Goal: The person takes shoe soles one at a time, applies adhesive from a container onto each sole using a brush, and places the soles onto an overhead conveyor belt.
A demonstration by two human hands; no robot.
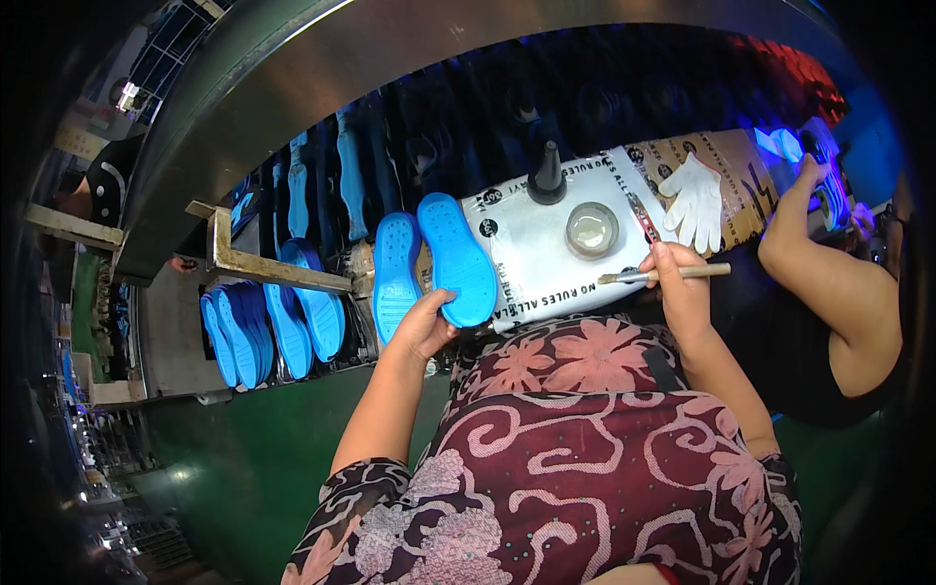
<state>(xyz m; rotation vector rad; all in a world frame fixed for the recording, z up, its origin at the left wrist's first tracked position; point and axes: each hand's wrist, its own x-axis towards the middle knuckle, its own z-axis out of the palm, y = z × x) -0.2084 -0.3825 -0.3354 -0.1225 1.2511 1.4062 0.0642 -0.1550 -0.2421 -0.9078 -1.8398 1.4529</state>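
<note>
My left hand [426, 326] grips the lower end of a bright blue shoe sole [458, 255], its thumb pressed on the ribbed face. Another blue sole [396, 268] lies just left of it. Between the thumb and fingers of my right hand [671, 278] is a brush [707, 270] with a pale wooden handle, its bristles pointing left over the white printed sheet [526, 278]. Ahead of the bristles stands a small round jar [592, 231] holding something pale. A dark bottle with a tapered nozzle [548, 177] stands behind the jar.
A white glove [696, 203] lies on cardboard [743, 180] at the right. More blue soles [234, 331] stand in a row at the left, near a worn frame [278, 268]. A metal beam [487, 24] arches across the far side. Another person's arm [829, 283] is close on my right.
</note>
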